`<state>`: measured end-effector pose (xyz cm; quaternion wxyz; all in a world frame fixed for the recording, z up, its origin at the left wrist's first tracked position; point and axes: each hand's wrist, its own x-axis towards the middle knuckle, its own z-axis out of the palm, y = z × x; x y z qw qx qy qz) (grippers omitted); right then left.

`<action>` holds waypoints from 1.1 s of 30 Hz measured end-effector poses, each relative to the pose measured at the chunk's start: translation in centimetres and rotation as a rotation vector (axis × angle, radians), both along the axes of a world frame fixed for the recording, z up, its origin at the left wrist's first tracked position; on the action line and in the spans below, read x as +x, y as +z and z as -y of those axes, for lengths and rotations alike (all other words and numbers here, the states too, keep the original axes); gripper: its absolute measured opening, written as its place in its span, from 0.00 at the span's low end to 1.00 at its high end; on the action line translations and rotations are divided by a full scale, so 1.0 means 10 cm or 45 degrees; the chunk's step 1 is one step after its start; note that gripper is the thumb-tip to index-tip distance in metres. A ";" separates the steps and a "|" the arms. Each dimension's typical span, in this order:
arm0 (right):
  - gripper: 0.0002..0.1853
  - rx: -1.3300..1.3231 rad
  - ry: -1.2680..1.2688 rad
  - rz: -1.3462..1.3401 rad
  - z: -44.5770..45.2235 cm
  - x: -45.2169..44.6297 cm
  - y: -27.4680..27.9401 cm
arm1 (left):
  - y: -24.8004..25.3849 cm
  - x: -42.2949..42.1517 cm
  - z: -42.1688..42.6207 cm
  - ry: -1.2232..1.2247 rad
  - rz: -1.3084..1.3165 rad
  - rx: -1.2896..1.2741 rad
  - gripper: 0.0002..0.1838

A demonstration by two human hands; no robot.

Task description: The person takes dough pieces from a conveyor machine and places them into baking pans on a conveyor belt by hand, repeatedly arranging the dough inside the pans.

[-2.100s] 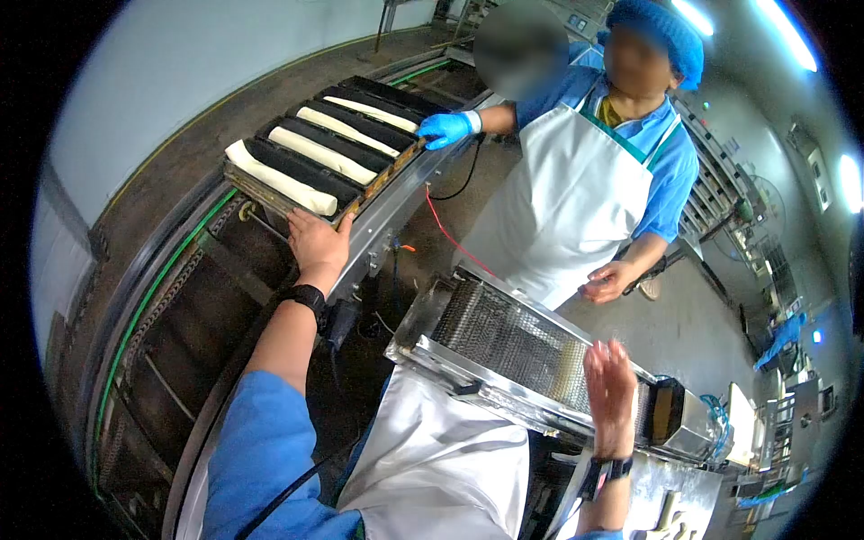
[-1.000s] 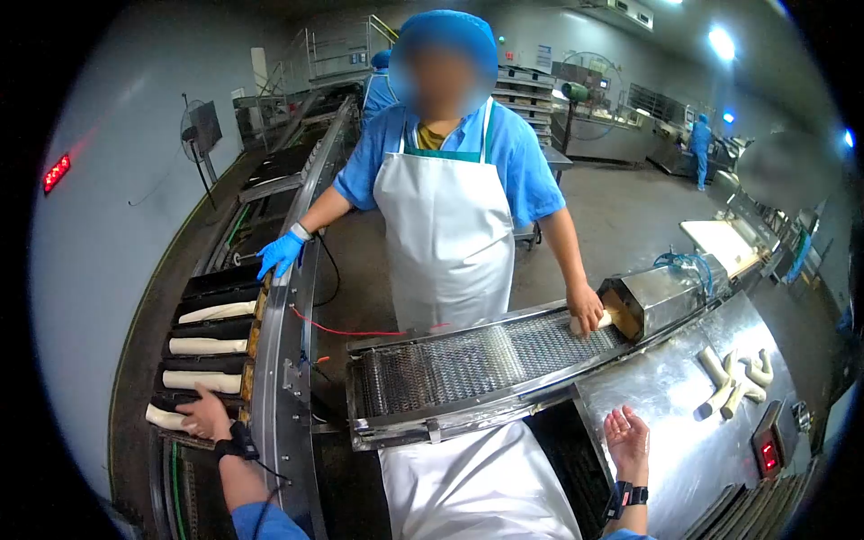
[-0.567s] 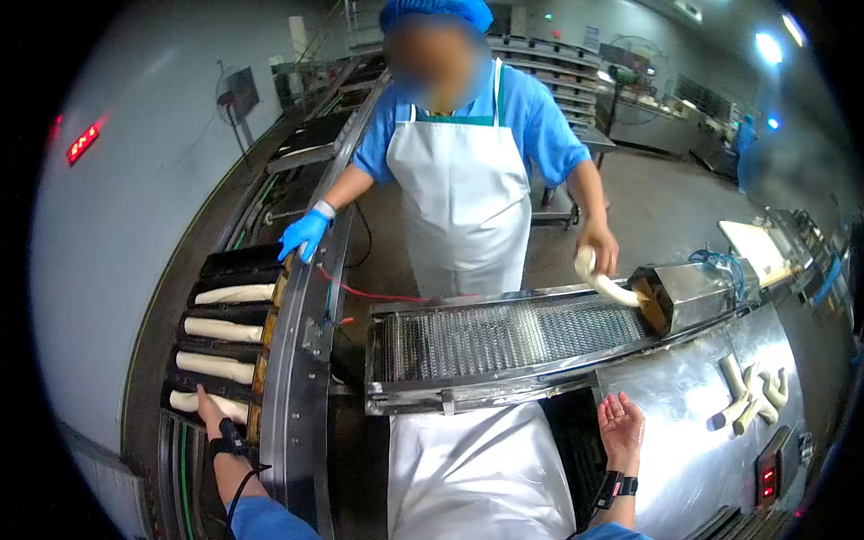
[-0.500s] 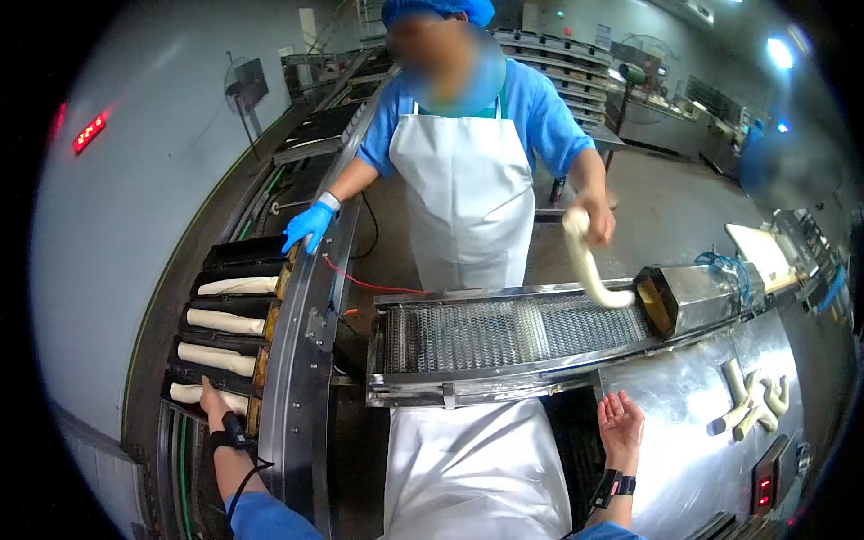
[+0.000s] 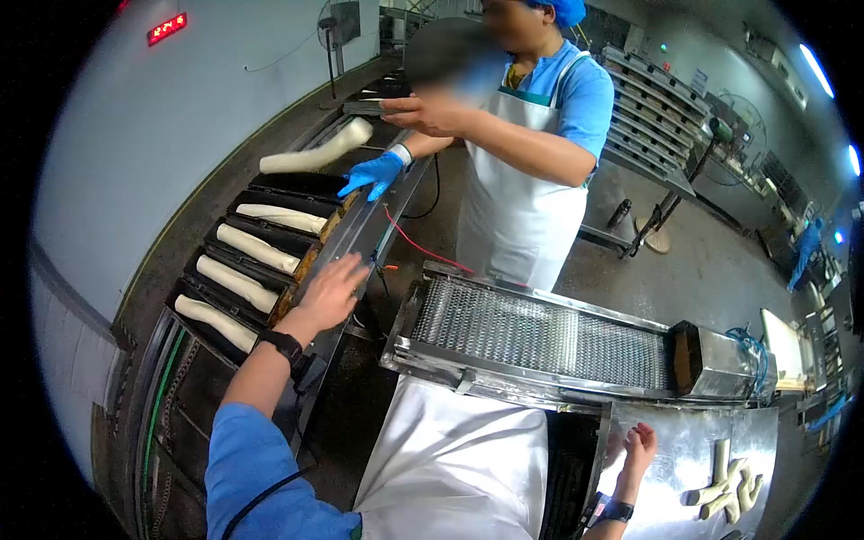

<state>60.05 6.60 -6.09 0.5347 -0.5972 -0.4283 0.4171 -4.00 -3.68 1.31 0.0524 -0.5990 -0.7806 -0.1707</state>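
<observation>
My left hand hangs over the steel conveyor rail, fingers spread and holding nothing. Beside it, black baking tins stand in a row, and several of them hold a long pale dough roll. My right hand, fingers loosely bent and holding nothing, is near the left edge of the steel table. Short dough pieces lie in a pile to its right. Above the far tins a blurred dough roll is in the air, close to the co-worker's bare hand; contact is unclear.
A co-worker in a white apron stands across, blue-gloved hand on the rail. Between us runs a mesh conveyor with a metal housing at its right end. Stacked trays stand behind.
My left hand has moved off the nearest tin's dough, up and right over the rail. The co-worker's bare hand and a dough roll moved from the mesh conveyor toward the tins. My view has shifted.
</observation>
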 end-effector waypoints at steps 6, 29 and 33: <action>0.36 -0.218 0.099 1.523 -0.14 0.18 -0.25 | -0.42 -0.33 0.04 -0.162 -0.226 -0.395 0.29; 0.52 -0.345 0.116 1.762 -0.62 -0.33 -0.09 | -0.60 -0.40 -0.08 0.065 0.152 -0.176 0.24; 0.53 -0.399 0.099 1.786 -0.63 -0.40 -0.11 | -0.39 -0.40 -0.11 0.057 0.172 -0.229 0.24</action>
